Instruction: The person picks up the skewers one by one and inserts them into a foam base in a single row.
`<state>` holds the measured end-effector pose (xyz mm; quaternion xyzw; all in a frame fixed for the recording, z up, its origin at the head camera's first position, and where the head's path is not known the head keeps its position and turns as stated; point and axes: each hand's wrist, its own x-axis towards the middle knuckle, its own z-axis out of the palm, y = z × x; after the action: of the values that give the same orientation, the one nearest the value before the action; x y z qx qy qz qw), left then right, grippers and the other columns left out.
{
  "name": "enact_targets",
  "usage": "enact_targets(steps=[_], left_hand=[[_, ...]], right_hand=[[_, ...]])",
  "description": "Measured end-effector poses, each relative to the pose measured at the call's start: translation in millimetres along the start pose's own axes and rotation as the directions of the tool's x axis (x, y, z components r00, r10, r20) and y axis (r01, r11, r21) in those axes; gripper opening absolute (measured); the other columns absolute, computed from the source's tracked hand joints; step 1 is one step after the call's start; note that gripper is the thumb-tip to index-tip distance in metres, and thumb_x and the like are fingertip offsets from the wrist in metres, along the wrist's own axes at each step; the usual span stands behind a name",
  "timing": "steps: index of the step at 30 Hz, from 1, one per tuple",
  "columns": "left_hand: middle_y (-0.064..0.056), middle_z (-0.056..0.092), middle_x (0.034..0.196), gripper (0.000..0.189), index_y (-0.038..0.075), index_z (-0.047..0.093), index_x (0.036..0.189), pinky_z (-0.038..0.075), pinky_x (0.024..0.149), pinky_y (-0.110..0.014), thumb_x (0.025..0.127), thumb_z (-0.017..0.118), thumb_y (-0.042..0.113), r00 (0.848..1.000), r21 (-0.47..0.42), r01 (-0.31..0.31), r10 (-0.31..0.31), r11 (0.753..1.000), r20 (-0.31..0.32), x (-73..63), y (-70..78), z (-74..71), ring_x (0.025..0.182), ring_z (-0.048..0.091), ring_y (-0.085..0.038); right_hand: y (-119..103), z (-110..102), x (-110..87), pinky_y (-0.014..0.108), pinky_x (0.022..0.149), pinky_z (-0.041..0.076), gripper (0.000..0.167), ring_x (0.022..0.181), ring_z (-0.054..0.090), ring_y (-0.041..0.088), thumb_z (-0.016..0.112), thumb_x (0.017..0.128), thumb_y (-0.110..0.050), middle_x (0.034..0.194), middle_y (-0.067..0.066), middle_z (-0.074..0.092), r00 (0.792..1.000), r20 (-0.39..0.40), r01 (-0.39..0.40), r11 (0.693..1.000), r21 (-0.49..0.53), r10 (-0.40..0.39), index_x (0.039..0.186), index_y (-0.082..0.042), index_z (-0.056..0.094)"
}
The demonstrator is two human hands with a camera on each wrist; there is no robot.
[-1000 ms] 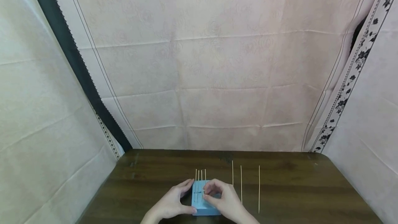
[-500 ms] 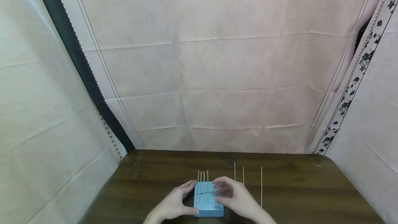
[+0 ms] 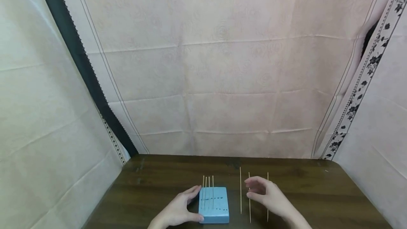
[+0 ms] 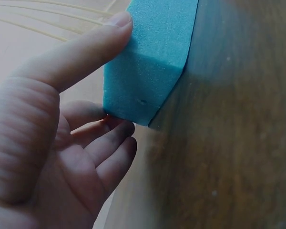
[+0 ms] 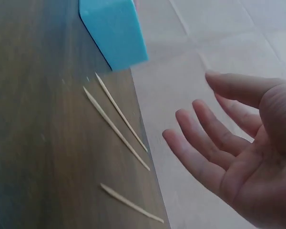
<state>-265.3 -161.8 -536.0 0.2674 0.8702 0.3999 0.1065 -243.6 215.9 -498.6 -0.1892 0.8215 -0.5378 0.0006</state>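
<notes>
Sitting near on the tabletop (image 3: 159,176), blue block (image 3: 219,204), four sticks (image 3: 213,183) at its left half, pinched by left hand (image 3: 178,208), thumb near, fingers far. Right hand (image 3: 269,195), fingers spread, among three loose sticks (image 3: 240,195) rightward.

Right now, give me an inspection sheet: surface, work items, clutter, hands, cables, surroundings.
Surface: dark wood-grain table.
Work items: blue block with rows of holes; four thin sticks set in its left part; three loose sticks lying apart on the table, right of the block.
Clutter: nothing seen.
Hands: left hand holds the block; right hand holds nothing, near the loose sticks.
Cables: nothing seen.
Surroundings: pale cloth behind and at both sides.
</notes>
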Motion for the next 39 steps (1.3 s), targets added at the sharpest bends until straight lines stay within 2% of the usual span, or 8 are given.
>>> enact_targets(steps=[6,15,23,27,32,39], left_hand=[[-0.025,0.039,0.167,0.102,0.003,0.043,0.163,0.036,0.116,-0.069,0.085,0.090,0.050,1.000,0.009,-0.011,0.011,1.000,-0.005,-0.5,-0.1,0.8,0.151,0.039,-0.046],[-0.025,0.038,0.167,0.103,0.002,0.042,0.163,0.036,0.117,-0.069,0.085,0.090,0.050,1.000,0.019,-0.013,0.014,1.000,-0.011,-1.6,-1.1,-0.2,0.151,0.039,-0.047],[-0.024,0.039,0.167,0.101,0.004,0.043,0.163,0.036,0.116,-0.070,0.085,0.091,0.048,1.000,-0.003,0.011,-0.011,1.000,0.001,-0.2,-0.3,0.1,0.151,0.040,-0.047],[-0.024,0.039,0.167,0.101,0.005,0.043,0.163,0.037,0.116,-0.070,0.085,0.091,0.048,1.000,0.003,0.010,-0.010,1.000,-0.002,-0.8,0.8,0.8,0.151,0.040,-0.047],[-0.024,0.038,0.168,0.101,0.005,0.043,0.164,0.036,0.116,-0.070,0.085,0.090,0.048,1.000,0.002,0.014,-0.014,1.000,-0.005,-1.5,0.7,1.2,0.151,0.039,-0.047],[-0.025,0.038,0.167,0.101,0.003,0.043,0.163,0.037,0.116,-0.069,0.085,0.090,0.048,1.000,0.002,0.019,-0.019,1.000,-0.002,-1.2,0.9,1.3,0.151,0.039,-0.047]], right_hand=[[11.3,-14.4,-1.8,0.028,0.084,0.059,0.038,0.104,0.074,0.024,0.081,0.095,-0.010,0.123,0.018,0.073,0.999,-0.034,-0.026,0.999,-0.031,0.025,0.130,-0.002,0.068],[26.7,-26.9,-3.5,0.030,0.079,0.061,0.052,0.108,0.073,0.042,0.086,0.085,0.003,0.125,0.027,0.070,0.992,-0.080,-0.098,0.995,-0.027,0.096,0.133,0.002,0.066],[36.9,-38.0,-7.8,0.033,0.078,0.062,0.059,0.109,0.072,0.041,0.087,0.081,0.006,0.127,0.028,0.069,0.976,-0.133,-0.180,0.983,-0.038,0.173,0.135,0.005,0.065],[42.3,-40.9,-8.6,0.038,0.082,0.062,0.065,0.110,0.071,0.039,0.089,0.076,0.009,0.128,0.026,0.069,0.957,-0.170,-0.245,0.969,-0.038,0.235,0.136,0.005,0.065],[45.4,-44.2,-9.2,0.043,0.087,0.062,0.071,0.111,0.069,0.039,0.090,0.072,0.012,0.132,0.027,0.067,0.944,-0.183,-0.281,0.959,-0.018,0.273,0.138,0.006,0.063],[48.8,-41.7,-9.7,0.035,0.084,0.060,0.070,0.109,0.070,0.035,0.092,0.072,0.007,0.129,0.025,0.069,0.933,-0.214,-0.301,0.953,-0.026,0.289,0.137,0.007,0.063]])
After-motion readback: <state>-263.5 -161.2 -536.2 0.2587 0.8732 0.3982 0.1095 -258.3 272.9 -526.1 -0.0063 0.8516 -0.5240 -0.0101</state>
